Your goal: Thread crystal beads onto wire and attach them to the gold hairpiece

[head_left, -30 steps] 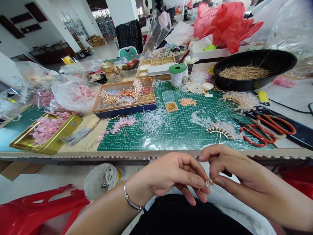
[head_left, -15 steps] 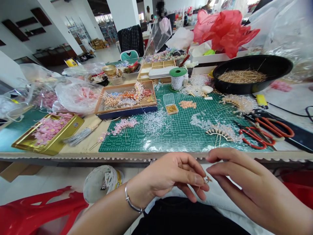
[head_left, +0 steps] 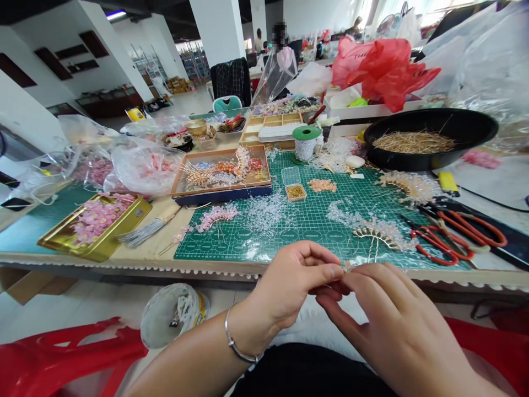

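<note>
My left hand (head_left: 291, 284) and my right hand (head_left: 386, 320) meet over my lap, just below the table's front edge. Both pinch together at the fingertips on a very small piece I cannot make out. A silver bangle (head_left: 237, 344) circles my left wrist. Right behind my hands lies a gold fan-shaped comb with clear beads (head_left: 378, 234) on the green cutting mat (head_left: 306, 218).
Red-handled scissors (head_left: 448, 242) lie at the mat's right. A wooden tray of ornaments (head_left: 221, 173), a gold tin of pink flowers (head_left: 95, 223), a black bowl of gold pins (head_left: 430, 138) and a green spool (head_left: 306, 142) crowd the table. A bin (head_left: 171, 314) stands below.
My hands rose toward the table edge and closed together; the right hand's fingers now cover the small piece that showed between the fingertips before.
</note>
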`<state>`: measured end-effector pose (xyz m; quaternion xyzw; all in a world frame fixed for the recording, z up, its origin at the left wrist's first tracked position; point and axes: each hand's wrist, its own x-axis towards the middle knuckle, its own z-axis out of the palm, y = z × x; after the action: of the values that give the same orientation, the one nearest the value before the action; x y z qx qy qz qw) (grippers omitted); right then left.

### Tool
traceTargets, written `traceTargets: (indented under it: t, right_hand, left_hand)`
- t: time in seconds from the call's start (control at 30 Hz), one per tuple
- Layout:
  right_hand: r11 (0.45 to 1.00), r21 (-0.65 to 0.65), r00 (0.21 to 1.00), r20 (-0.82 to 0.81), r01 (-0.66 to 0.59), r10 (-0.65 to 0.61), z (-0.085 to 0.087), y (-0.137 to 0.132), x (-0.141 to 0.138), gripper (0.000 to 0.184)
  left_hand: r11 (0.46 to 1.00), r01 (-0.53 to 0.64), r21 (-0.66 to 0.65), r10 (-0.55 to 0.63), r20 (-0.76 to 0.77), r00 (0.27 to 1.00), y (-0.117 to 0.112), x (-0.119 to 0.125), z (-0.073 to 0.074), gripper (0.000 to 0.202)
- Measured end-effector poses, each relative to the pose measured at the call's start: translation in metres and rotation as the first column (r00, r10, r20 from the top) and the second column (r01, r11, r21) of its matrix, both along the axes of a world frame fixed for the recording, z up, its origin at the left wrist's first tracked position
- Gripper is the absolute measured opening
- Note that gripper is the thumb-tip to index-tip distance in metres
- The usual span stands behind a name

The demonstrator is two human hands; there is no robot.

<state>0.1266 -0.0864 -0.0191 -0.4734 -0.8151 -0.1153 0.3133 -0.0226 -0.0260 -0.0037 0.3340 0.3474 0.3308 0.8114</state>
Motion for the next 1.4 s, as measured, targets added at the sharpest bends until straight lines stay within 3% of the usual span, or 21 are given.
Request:
traceTargets:
  t: [0.43,0.6,0.73,0.87,1.13,1.4]
  right_hand:
    - [0.999,-0.025,0.997,-0.065,0.031,-0.033,-0.001,0.003,0.000,0.008]
    - [0.993,-0.091,0.983,-0.162,0.075,-0.089,0.010,0.009,0.022,0.015]
    - [0.981,-0.178,0.992,-0.107,-0.081,0.063,0.013,0.031,0.050,0.027]
    - [0.945,-0.259,0.979,-0.092,-0.199,0.181,0.014,0.045,0.062,0.020]
    - [0.940,-0.203,0.962,-0.047,-0.275,0.271,0.014,0.038,0.052,0.017]
    - [0.981,-0.150,0.988,0.070,-0.126,0.138,0.004,0.021,0.021,0.042]
  left_hand:
    - [0.997,-0.069,0.042,0.070,-0.041,0.997,0.000,-0.001,-0.004,0.036]
    - [0.998,-0.044,0.041,0.046,-0.032,0.998,0.001,-0.006,-0.005,0.031]
    - [1.000,0.014,0.017,-0.013,-0.031,0.999,0.001,-0.009,-0.006,0.030]
    - [0.998,0.056,-0.006,-0.056,-0.015,0.998,0.002,-0.010,-0.007,0.028]
    - [0.993,0.118,-0.017,-0.118,0.009,0.993,0.006,-0.010,-0.014,0.034]
    - [0.999,0.019,-0.044,-0.018,0.029,0.999,0.008,-0.005,-0.009,0.037]
